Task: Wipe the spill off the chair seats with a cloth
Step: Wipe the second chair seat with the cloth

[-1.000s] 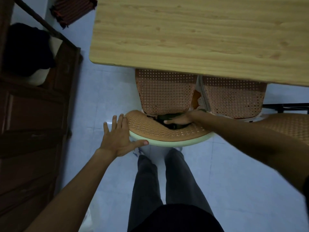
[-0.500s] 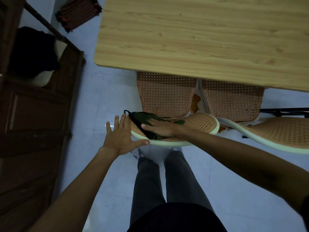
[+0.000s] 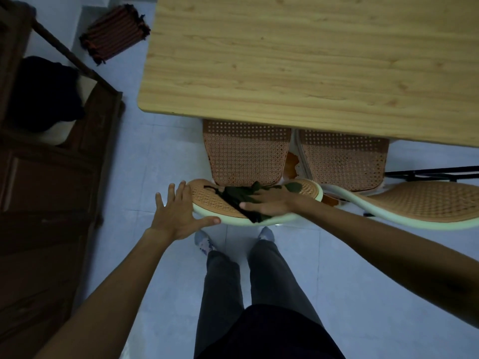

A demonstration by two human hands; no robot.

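Note:
Two woven cane chairs stand tucked under the wooden table [image 3: 298, 60]. The left chair's seat [image 3: 243, 154] shows beyond its curved backrest [image 3: 207, 200], which has a pale green rim. My right hand [image 3: 269, 203] presses a dark green cloth [image 3: 238, 198] flat on top of that backrest. My left hand [image 3: 178, 213] rests spread against the backrest's left end, thumb on the rim. The right chair's seat [image 3: 342, 159] and backrest [image 3: 425, 203] lie to the right. An orange-brown stain [image 3: 291, 164] shows between the two seats.
A dark wooden cabinet [image 3: 51, 203] fills the left side. A striped mat [image 3: 115, 32] lies on the pale tiled floor [image 3: 155, 151] at the top left. My legs and feet [image 3: 233, 268] stand just behind the left chair. Black metal bars [image 3: 430, 172] show at the right.
My right hand has slid the cloth from the backrest's left part toward its middle and front rim. My left hand has stayed at the backrest's left end.

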